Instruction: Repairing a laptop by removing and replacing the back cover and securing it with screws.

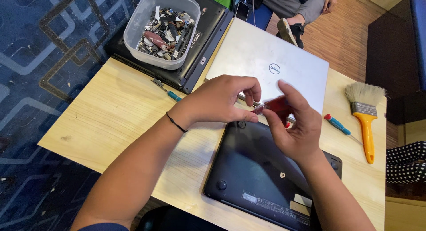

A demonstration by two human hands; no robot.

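A black laptop (pixel 253 169) lies bottom-up on the wooden table (pixel 115 120) in front of me. Above its far edge my right hand (pixel 297 129) holds a screwdriver with a red handle (pixel 277 106), its tip pointing left. My left hand (pixel 219 100), a black band on its wrist, pinches at the screwdriver's metal tip with thumb and fingers. Whatever small piece sits between those fingertips is too small to make out.
A silver closed laptop (pixel 266 62) lies behind the hands. A clear plastic tub of small parts (pixel 162 29) stands on another black laptop (pixel 195 58) at the back left. A teal-handled screwdriver (pixel 167 90), a red-and-teal screwdriver (pixel 339 127) and a yellow-handled brush (pixel 364 113) lie nearby. Another person sits beyond the table.
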